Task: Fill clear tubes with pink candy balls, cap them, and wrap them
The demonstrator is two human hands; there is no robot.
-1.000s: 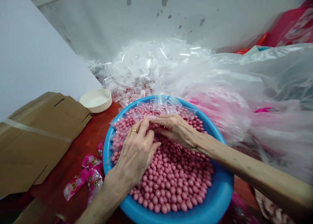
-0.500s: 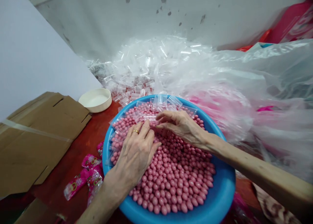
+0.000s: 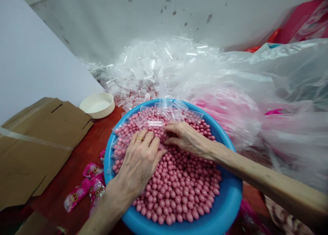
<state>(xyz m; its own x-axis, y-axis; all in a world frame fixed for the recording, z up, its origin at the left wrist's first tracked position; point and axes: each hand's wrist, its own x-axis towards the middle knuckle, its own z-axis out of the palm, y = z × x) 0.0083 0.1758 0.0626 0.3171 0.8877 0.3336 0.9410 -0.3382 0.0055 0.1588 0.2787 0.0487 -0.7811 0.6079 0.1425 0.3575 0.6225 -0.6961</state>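
Observation:
My left hand, with a gold ring, curls palm down over glossy pink balls in a blue basin. Its fingers are bent, and their tips sink out of sight among the balls. Facing it, my right hand has fingers and thumb drawn together low on the balls; whatever either hand grips is hidden. A small clear plastic tube lies just beyond my fingertips. More clear plastic pieces lie along the basin's far and left sides, on top of the balls.
Behind the basin is a heap of clear plastic pieces. Big translucent bags crowd the right. To the left are a shallow white dish, a cardboard piece and pink printed packets on the red surface.
My right hand has lowered, its fingertips now among the balls. My left hand has drawn slightly back from the clear tube, which now shows more fully. The whole view has shifted a little.

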